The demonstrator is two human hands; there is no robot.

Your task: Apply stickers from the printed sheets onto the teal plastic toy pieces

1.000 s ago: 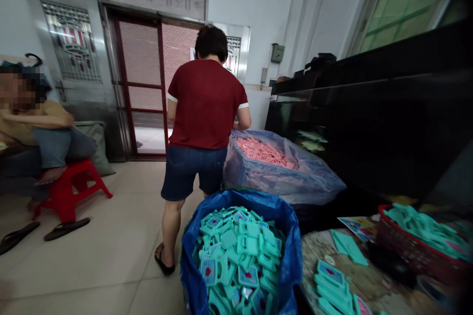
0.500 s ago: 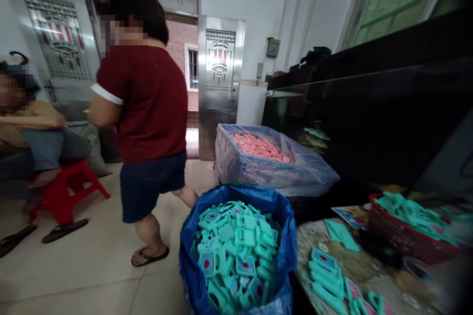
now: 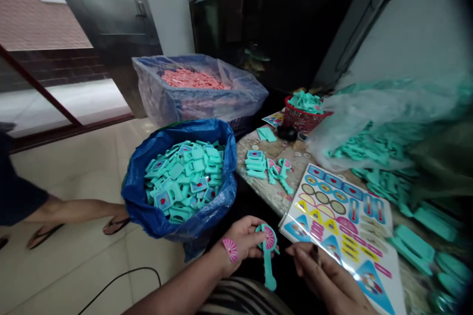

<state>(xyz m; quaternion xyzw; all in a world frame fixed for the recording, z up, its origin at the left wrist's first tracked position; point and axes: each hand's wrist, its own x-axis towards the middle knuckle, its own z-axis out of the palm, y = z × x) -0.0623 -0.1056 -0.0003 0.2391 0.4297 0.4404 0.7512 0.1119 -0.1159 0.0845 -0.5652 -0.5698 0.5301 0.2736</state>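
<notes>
My left hand (image 3: pixel 246 238) grips a teal plastic piece (image 3: pixel 269 266) with a round head and a long handle. A pink fan-shaped sticker covers part of its head. Another pink fan sticker (image 3: pixel 229 250) is stuck on my left wrist. Just right of the piece, my right hand (image 3: pixel 327 273) has thumb and fingers pinched together; what they hold, if anything, I cannot make out. A sheet of colourful stickers (image 3: pixel 294 208) lies on the table beside and beneath my right hand. Teal pieces with stickers (image 3: pixel 255 163) lie in a small group farther back.
A blue bag (image 3: pixel 227 157) full of teal pieces stands left of the table (image 3: pixel 246 147). Behind it is a plastic-lined tub (image 3: pixel 155 91) of pink pieces. A red basket (image 3: pixel 301 120) and clear bag (image 3: pixel 325 133) hold teal parts. Someone's legs (image 3: pixel 77 210) show left.
The view has swung right and down, bringing both my hands and the sticker sheet into sight. The walking person has shifted to the left edge; the seated person is out of view.
</notes>
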